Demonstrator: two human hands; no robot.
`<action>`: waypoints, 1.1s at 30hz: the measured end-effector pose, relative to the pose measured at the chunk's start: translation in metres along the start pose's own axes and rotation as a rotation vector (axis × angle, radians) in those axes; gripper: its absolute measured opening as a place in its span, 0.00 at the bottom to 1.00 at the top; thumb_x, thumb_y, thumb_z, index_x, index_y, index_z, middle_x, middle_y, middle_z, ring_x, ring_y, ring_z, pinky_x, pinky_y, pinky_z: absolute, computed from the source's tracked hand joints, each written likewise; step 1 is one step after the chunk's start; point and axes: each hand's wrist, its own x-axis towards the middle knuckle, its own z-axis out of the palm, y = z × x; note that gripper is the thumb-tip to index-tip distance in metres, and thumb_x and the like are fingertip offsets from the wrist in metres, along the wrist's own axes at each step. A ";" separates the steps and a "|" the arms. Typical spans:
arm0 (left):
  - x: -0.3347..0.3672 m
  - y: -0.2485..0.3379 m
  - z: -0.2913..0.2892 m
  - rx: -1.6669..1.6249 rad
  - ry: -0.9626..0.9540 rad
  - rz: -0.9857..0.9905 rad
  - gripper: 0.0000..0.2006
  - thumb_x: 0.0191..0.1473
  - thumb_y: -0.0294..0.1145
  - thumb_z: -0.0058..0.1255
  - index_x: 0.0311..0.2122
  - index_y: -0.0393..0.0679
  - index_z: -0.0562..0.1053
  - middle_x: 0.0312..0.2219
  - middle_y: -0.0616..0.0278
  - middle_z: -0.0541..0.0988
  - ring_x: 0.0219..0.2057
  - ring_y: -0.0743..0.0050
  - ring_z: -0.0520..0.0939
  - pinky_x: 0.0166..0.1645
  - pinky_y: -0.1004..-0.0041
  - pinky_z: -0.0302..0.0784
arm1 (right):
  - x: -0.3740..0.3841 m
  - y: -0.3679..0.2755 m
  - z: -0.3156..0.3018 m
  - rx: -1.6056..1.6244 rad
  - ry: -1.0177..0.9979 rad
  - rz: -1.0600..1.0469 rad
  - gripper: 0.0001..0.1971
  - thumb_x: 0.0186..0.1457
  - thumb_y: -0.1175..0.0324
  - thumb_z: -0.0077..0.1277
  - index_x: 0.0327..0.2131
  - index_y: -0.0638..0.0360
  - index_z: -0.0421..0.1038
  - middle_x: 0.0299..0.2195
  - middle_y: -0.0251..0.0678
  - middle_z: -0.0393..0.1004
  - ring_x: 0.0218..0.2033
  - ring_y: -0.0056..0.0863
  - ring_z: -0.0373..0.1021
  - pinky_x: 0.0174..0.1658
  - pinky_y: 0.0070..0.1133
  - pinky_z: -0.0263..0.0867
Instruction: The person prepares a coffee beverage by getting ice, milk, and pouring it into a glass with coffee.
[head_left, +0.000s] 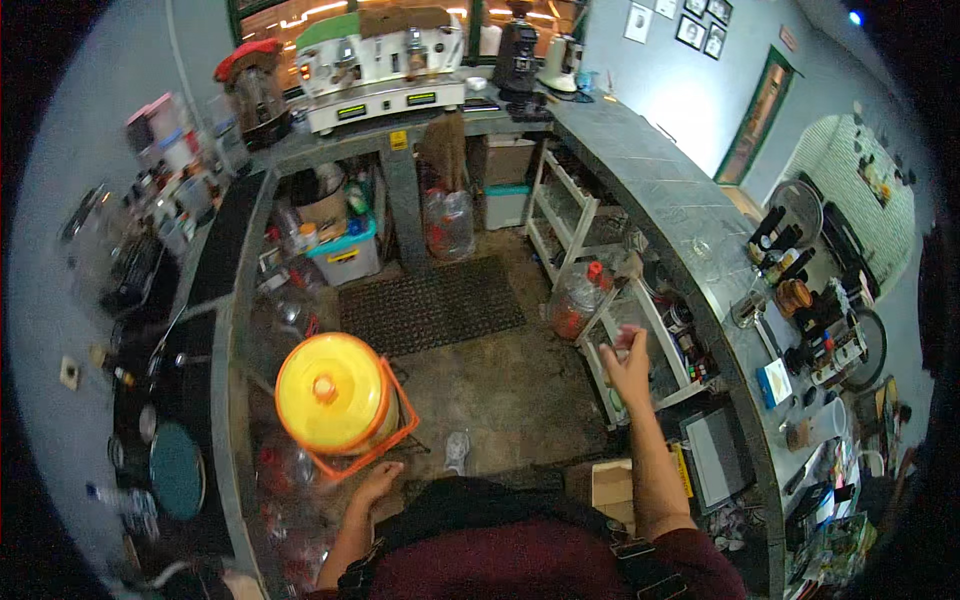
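To the front left stands a round drinks cooler with a yellow lid [345, 420], an orange rim and an orange knob. Its orange handle [402, 430] hangs out on the right side. My left hand [376, 484] is low beside the cooler, just below the handle and apart from it, fingers loosely extended with nothing seen in them. Out to the right, my right hand [628, 370] is raised with thumb and fingers apart; its fingertips are slightly blurred. Behind it are a white wooden shelf [655, 325] and a large clear water bottle [580, 298] with a red cap.
A black rubber mat [432, 305] lies on the floor ahead. Counters run along both sides, the right one [665, 190] crowded with jars and tools. An espresso machine [385, 95] stands at the back. A cardboard box [612, 488] sits near my right side.
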 end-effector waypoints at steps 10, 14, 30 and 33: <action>0.231 0.301 -0.026 0.166 -0.120 0.281 0.27 0.57 0.52 0.44 0.53 0.39 0.67 0.46 0.53 0.74 0.48 0.61 0.73 0.53 0.68 0.66 | 0.259 0.163 -0.101 0.049 0.601 0.362 0.38 0.42 0.59 0.65 0.52 0.68 0.56 0.48 0.51 0.65 0.48 0.35 0.65 0.50 0.27 0.61; 0.281 0.360 -0.023 0.204 -0.147 0.311 0.27 0.57 0.51 0.45 0.54 0.40 0.66 0.48 0.52 0.72 0.49 0.62 0.72 0.53 0.68 0.66 | 0.335 0.241 -0.141 -0.261 0.673 0.329 0.50 0.35 0.54 0.69 0.56 0.70 0.51 0.53 0.54 0.60 0.53 0.41 0.62 0.56 0.31 0.55; 0.354 0.492 0.063 0.073 -0.047 0.090 0.23 0.59 0.46 0.44 0.53 0.41 0.66 0.50 0.55 0.71 0.51 0.63 0.70 0.54 0.67 0.65 | 0.459 0.292 -0.165 0.221 0.688 0.094 0.37 0.33 0.73 0.68 0.51 0.65 0.61 0.46 0.44 0.69 0.47 0.32 0.68 0.51 0.27 0.62; 0.362 0.516 0.059 -0.022 -0.079 0.283 0.21 0.59 0.41 0.45 0.53 0.40 0.66 0.52 0.56 0.69 0.54 0.64 0.69 0.56 0.68 0.64 | 0.478 0.222 -0.142 0.251 0.453 -0.027 0.38 0.32 0.72 0.68 0.51 0.65 0.61 0.46 0.43 0.69 0.47 0.33 0.67 0.51 0.27 0.62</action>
